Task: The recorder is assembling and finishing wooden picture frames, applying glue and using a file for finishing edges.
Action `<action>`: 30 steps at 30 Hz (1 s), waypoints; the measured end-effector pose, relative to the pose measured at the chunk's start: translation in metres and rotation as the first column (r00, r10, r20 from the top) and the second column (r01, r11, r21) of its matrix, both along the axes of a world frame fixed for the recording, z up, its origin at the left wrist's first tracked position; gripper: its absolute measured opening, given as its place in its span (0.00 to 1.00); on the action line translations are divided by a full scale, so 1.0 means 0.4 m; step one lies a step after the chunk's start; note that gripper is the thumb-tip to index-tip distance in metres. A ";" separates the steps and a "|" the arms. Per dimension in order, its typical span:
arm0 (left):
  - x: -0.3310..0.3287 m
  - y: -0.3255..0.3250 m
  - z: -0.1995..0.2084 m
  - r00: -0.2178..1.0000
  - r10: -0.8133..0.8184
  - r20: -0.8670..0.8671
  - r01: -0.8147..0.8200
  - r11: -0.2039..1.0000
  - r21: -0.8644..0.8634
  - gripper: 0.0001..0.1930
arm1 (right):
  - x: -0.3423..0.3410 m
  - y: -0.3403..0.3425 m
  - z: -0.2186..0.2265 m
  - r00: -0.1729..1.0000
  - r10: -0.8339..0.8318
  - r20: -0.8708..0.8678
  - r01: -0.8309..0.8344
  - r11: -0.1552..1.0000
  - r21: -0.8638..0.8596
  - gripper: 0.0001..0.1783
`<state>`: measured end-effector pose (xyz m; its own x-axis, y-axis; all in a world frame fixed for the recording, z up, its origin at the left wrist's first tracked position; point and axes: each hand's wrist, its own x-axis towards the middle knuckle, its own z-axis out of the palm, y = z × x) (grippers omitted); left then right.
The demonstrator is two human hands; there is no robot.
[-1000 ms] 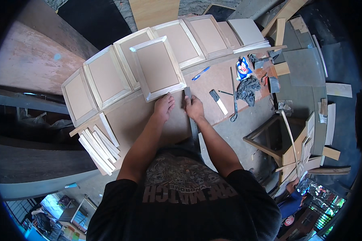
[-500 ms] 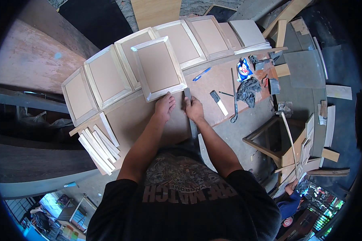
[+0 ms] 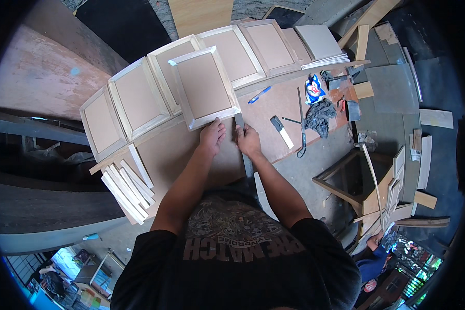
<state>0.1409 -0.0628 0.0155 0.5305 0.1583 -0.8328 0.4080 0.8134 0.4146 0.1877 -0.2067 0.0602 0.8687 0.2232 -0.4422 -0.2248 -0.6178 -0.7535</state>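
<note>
A framed panel (image 3: 204, 85), a light wood frame around a brown board, rests at a tilt over a row of similar panels. My left hand (image 3: 212, 137) is closed at its near edge, fingers curled against the wood. My right hand (image 3: 249, 140) grips a long, flat, dark grey bar (image 3: 248, 166). That bar's far end meets the near right corner of the frame, and its near end disappears by my shirt. Under both hands lies a brown worktop (image 3: 165, 147).
Several framed panels (image 3: 139, 93) lie in a row along the back. White wood strips (image 3: 121, 194) are stacked at left. A blue pen (image 3: 259, 95), a brush (image 3: 281, 132), scissors (image 3: 301, 139) and a black plastic bag (image 3: 320, 116) lie at right. Another person (image 3: 373, 258) is at lower right.
The far end of the grey bar has shifted slightly left against the frame's corner. My left hand and the framed panel have hardly moved.
</note>
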 end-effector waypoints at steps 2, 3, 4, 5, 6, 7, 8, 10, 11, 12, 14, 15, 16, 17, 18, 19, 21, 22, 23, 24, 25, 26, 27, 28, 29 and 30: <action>-0.001 0.001 0.000 1.000 0.003 0.002 -0.003 1.000 -0.002 0.27 | -0.002 0.001 -0.004 1.000 0.014 -0.016 -0.014 1.000 0.004 0.20; -0.002 0.001 0.001 1.000 0.001 0.002 -0.001 1.000 -0.002 0.27 | -0.002 0.001 -0.006 1.000 0.014 -0.017 -0.014 1.000 0.005 0.20; -0.001 0.001 0.002 1.000 -0.001 0.002 0.001 1.000 -0.002 0.27 | -0.002 0.000 -0.009 1.000 0.019 -0.015 -0.019 1.000 0.000 0.20; -0.001 0.001 0.003 1.000 -0.001 0.002 0.001 1.000 -0.002 0.27 | -0.001 -0.001 -0.012 1.000 0.025 -0.014 -0.025 1.000 -0.004 0.20; -0.001 0.002 0.004 1.000 -0.003 0.000 0.003 1.000 -0.001 0.27 | -0.001 -0.001 -0.015 1.000 0.024 -0.014 -0.025 1.000 -0.004 0.20; -0.001 0.003 0.004 1.000 -0.005 -0.002 0.005 1.000 -0.001 0.28 | -0.002 -0.002 -0.018 1.000 0.027 -0.013 -0.027 1.000 0.013 0.20; -0.002 0.003 0.004 1.000 -0.006 -0.002 0.006 1.000 -0.001 0.28 | -0.002 -0.003 -0.021 1.000 0.029 -0.011 -0.029 0.999 0.031 0.20; -0.002 0.004 0.003 1.000 -0.024 0.000 0.024 1.000 0.005 0.28 | -0.001 -0.006 -0.027 0.999 0.038 0.004 -0.038 0.999 0.034 0.20; -0.002 0.003 0.004 1.000 -0.024 0.000 0.024 1.000 0.005 0.28 | 0.000 -0.008 -0.030 0.999 0.046 0.019 -0.047 0.998 0.037 0.20; -0.002 0.002 0.004 1.000 -0.021 0.002 0.021 1.000 0.005 0.28 | 0.001 -0.010 -0.032 0.999 0.045 0.019 -0.046 0.998 0.036 0.20; -0.004 0.003 0.001 1.000 -0.016 0.002 0.016 1.000 0.005 0.28 | 0.002 -0.010 -0.022 0.997 0.051 -0.055 -0.046 0.996 0.082 0.20; -0.006 0.005 0.000 1.000 -0.017 0.006 0.017 1.000 0.006 0.28 | 0.002 -0.009 -0.018 0.997 0.051 -0.055 -0.047 0.996 0.082 0.20; -0.006 0.006 0.001 1.000 -0.019 0.011 0.019 1.000 0.007 0.29 | 0.003 -0.008 -0.012 0.994 0.034 -0.101 -0.022 0.993 0.118 0.20; -0.005 0.004 0.003 1.000 -0.018 0.012 0.018 1.000 0.006 0.29 | 0.004 -0.007 -0.007 0.989 0.018 -0.147 0.005 0.988 0.153 0.20; -0.004 0.002 0.005 1.000 -0.014 0.015 0.014 1.000 0.003 0.28 | 0.006 -0.009 -0.001 0.989 0.019 -0.146 0.004 0.988 0.151 0.20; -0.004 0.000 0.005 1.000 -0.009 0.016 0.009 1.000 0.001 0.28 | 0.008 -0.013 0.006 0.987 -0.006 -0.158 0.029 0.989 0.145 0.20; -0.006 0.002 0.004 1.000 -0.011 0.019 0.011 1.000 0.001 0.28 | 0.008 -0.011 0.014 0.985 -0.029 -0.171 0.053 0.989 0.137 0.20; -0.006 0.002 0.003 1.000 -0.016 0.023 0.016 1.000 0.001 0.28 | 0.007 -0.010 0.014 0.986 -0.042 -0.164 0.064 0.989 0.131 0.20; -0.006 0.002 0.002 1.000 -0.016 0.023 0.016 1.000 0.001 0.28 | 0.006 -0.008 0.014 0.986 -0.054 -0.156 0.074 0.989 0.125 0.20; -0.006 0.001 0.001 1.000 -0.014 0.022 0.014 1.000 0.000 0.28 | 0.005 -0.007 0.014 0.986 -0.054 -0.156 0.074 0.989 0.125 0.20; -0.005 0.002 0.002 1.000 -0.012 0.021 0.012 1.000 -0.001 0.28 | 0.004 -0.005 0.011 0.987 -0.058 -0.149 0.076 0.990 0.119 0.20; -0.004 0.001 0.003 1.000 -0.012 0.022 0.012 1.000 -0.001 0.28 | 0.003 -0.005 0.008 0.988 -0.062 -0.142 0.078 0.991 0.112 0.20; -0.003 -0.001 0.004 1.000 -0.005 0.019 0.005 1.000 -0.005 0.28 | 0.003 -0.005 0.006 0.988 -0.062 -0.142 0.078 0.991 0.112 0.20; -0.003 -0.002 0.005 1.000 0.003 0.016 -0.003 1.000 -0.009 0.28 | 0.003 -0.005 0.005 0.990 -0.063 -0.129 0.077 0.991 0.110 0.20; -0.003 -0.003 0.007 1.000 0.004 0.016 -0.004 1.000 -0.008 0.28 | 0.002 -0.004 0.004 0.991 -0.064 -0.115 0.076 0.991 0.108 0.19; -0.001 -0.004 0.008 1.000 0.018 0.009 -0.018 1.000 -0.005 0.24 | 0.002 -0.003 0.003 0.991 -0.063 -0.116 0.075 0.991 0.108 0.19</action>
